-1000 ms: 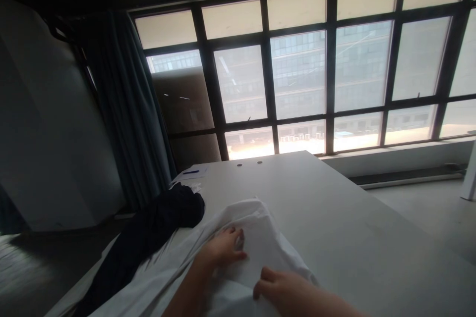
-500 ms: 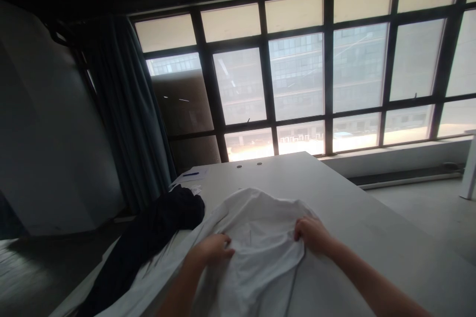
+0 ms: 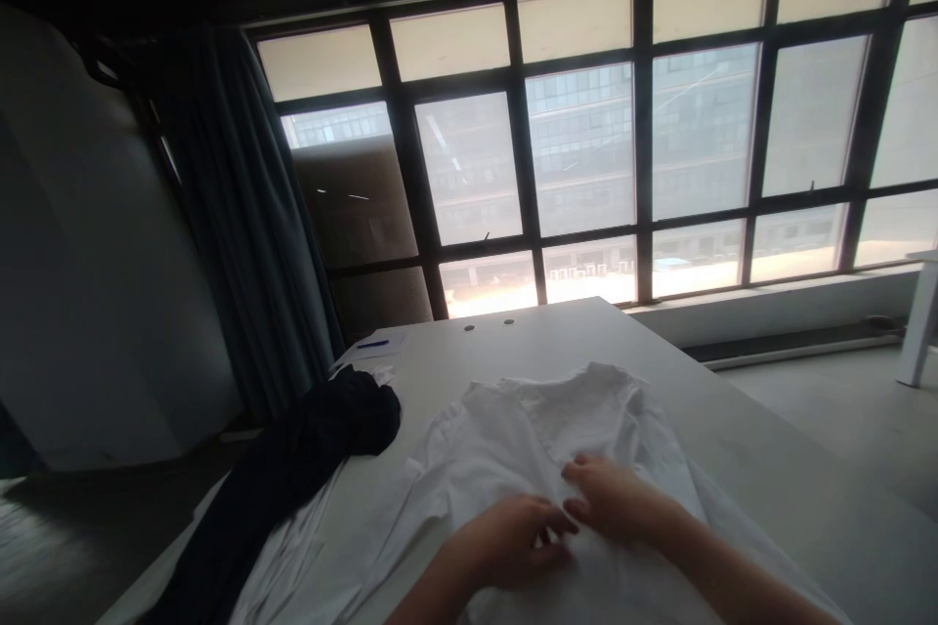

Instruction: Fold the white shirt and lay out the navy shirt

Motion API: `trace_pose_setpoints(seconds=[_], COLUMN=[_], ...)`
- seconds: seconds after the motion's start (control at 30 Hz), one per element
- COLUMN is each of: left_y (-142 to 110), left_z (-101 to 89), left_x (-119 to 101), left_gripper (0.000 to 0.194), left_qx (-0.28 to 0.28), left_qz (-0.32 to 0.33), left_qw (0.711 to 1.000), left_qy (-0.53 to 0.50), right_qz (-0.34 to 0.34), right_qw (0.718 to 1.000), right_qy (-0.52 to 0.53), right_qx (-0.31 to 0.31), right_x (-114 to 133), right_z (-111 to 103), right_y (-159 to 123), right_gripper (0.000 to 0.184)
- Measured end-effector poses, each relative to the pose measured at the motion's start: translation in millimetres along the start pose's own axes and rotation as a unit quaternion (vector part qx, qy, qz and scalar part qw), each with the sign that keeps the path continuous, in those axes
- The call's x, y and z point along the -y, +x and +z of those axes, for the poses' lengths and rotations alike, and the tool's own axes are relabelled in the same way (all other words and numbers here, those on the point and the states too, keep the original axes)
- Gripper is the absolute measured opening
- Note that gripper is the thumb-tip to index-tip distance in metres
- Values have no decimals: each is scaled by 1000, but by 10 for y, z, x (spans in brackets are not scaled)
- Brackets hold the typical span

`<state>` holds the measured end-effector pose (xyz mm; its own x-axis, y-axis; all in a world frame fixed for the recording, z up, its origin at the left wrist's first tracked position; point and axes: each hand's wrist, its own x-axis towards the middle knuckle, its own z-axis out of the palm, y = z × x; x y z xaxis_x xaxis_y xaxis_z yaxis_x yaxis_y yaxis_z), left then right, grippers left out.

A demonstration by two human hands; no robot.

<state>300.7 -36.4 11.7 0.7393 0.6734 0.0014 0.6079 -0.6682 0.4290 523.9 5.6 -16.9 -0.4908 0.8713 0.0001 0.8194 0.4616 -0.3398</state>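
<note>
A white shirt [image 3: 498, 449] lies spread on the white table, its collar at the far end and a sleeve reaching toward the near left. My left hand [image 3: 513, 542] is on the middle of the shirt's front, fingers bent over the cloth, thumb a little apart from them. Close beside it on the right, my right hand [image 3: 608, 498] has its thumb and fingers curled at the front opening below the collar. The two hands nearly meet at the fingertips. Slight blur hides exactly how much cloth each one grips.
A dark garment [image 3: 308, 459] lies bunched along the table's left side, over some white cloth. Paper with a blue pen [image 3: 372, 344] rests at the far left corner. Beyond the white table [image 3: 572, 327] stand large windows, with a blue curtain [image 3: 256, 215] on the left.
The raised, bunched shirt now lies flatter, with its collar showing at the far end. My hands have come together over its front, the left having moved right.
</note>
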Motion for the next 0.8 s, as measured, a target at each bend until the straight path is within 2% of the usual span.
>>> trace_pose_setpoints(seconds=[0.07,0.17,0.2,0.3,0.37,0.43,0.53,0.6,0.7,0.8], left_y=[-29,-92,-114,-164,-174,-170,-179,-209,-269,-297], left_z=[-58,-43,-15,65,69,21,-100,-180,-274,-330], left_x=[177,556,687,977,1038,1002,859,757,590,344], left_gripper=[25,31,39,73,80,79,71,63,51,46], left_qx=[-51,-140,-142,-97,-75,-67,-65,-60,-43,-12], left_qz=[-21,-99,-125,-218,-267,-295,-316,-318,-310,-269], left_qw=[998,982,977,964,954,946,939,939,943,960], left_qy=[9,82,99,116,115,115,119,120,110,76], right_qz=[-25,-50,-60,-79,-86,-108,-146,-128,-79,-18], right_qw=[998,991,989,984,979,973,958,959,973,994], right_qy=[3,-8,-9,8,32,66,120,152,175,102], right_qx=[64,124,135,162,180,196,214,202,131,23], right_x=[225,426,461,487,429,288,-77,-368,-720,-831], right_z=[134,329,378,428,364,235,-4,-135,-226,-213], right_y=[-115,-215,-223,-184,-127,-55,58,109,129,122], right_gripper=[54,90,98,111,115,111,95,83,70,61])
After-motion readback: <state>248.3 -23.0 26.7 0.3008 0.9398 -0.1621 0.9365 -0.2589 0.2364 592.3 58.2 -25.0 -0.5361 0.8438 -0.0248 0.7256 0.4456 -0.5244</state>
